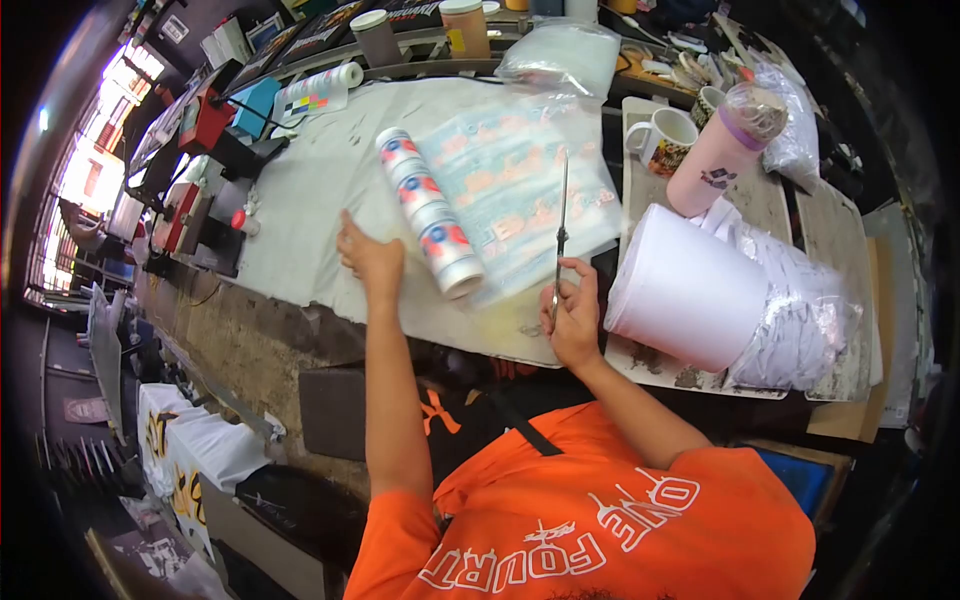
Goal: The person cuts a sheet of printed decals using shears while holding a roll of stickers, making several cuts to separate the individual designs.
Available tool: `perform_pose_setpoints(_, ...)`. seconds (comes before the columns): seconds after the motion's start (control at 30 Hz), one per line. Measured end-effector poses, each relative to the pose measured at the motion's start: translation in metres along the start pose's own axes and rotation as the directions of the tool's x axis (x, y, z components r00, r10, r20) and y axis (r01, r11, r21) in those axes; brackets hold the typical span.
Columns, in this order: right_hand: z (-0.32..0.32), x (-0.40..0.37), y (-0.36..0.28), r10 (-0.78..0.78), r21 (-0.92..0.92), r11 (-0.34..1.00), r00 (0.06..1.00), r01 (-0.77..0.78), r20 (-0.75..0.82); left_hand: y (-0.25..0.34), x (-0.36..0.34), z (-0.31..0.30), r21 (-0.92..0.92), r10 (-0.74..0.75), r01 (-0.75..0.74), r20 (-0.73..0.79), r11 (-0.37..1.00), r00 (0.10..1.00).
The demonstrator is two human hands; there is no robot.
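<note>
A pair of scissors (562, 232) points away from me, its blades upright in the view and close together. My right hand (574, 318) is closed around its handles. My left hand (372, 258) is open over the pale table cover, left of the roll, with nothing in its fingers. Between my hands lies a roll of printed film (427, 208) with red and blue patches showing. To its right, a translucent sheet (515, 190) printed with rows of pink and pale blue designs lies flat, beside the scissor blades.
At right, a large white roll (690, 288) in clear plastic lies near a pink bottle (722, 150) and a mug (664, 141). Jars (466, 30) and a plastic bag (560, 55) line the back. A red heat press (212, 120) stands left.
</note>
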State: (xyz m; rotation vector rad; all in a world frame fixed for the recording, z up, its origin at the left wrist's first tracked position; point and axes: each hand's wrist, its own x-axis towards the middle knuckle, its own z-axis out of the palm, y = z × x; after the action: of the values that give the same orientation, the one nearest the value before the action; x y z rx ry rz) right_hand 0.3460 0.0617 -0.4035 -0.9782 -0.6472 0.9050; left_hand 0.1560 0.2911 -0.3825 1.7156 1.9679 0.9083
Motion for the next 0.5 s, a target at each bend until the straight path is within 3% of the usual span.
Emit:
perform_pose_setpoints(0.07,0.001,0.001,-0.003,0.015,-0.067,0.998,0.999,-0.012,0.041,-0.037,0.015,-0.025,-0.253,0.019,-0.031,-0.050,0.967,0.999)
perform_pose_setpoints(0.1,0.003,0.002,-0.004,0.031,-0.107,0.994,0.998,-0.026,0.046,-0.035,0.012,-0.037,-0.245,0.004,-0.019,-0.065,0.969,0.998)
perform_pose_setpoints(0.17,0.005,0.002,-0.007,0.072,-0.064,0.996,0.993,-0.065,0.099,-0.015,0.003,-0.056,-0.373,0.049,-0.014,0.085,0.928,0.995)
perform_pose_setpoints(0.23,0.000,0.001,-0.005,0.101,-0.135,0.988,0.977,-0.077,0.188,-0.020,-0.001,-0.052,-0.297,0.085,-0.059,0.075,0.953,0.994)
perform_pose_setpoints(0.3,0.000,-0.005,-0.009,0.125,-0.190,0.979,0.956,-0.076,0.264,-0.013,-0.013,-0.052,0.086,0.065,-0.068,0.044,0.994,0.997)
perform_pose_setpoints(0.33,0.003,-0.011,-0.019,0.236,-0.260,0.953,0.915,-0.154,0.326,-0.025,-0.012,-0.053,0.147,0.120,-0.119,0.001,0.982,0.993)
perform_pose_setpoints(0.37,0.007,-0.020,-0.029,0.350,-0.334,0.915,0.859,-0.228,0.373,-0.038,-0.005,-0.056,0.152,0.112,-0.109,-0.005,0.982,0.994)
perform_pose_setpoints(0.43,0.013,-0.042,-0.041,0.467,-0.447,0.858,0.748,-0.254,0.471,-0.057,0.007,-0.068,-0.138,0.023,0.003,0.182,0.990,0.983)
perform_pose_setpoints(0.5,0.016,-0.063,-0.057,0.558,-0.535,0.799,0.671,-0.276,0.488,-0.067,0.007,-0.076,-0.124,0.051,-0.030,0.169,0.992,0.984)
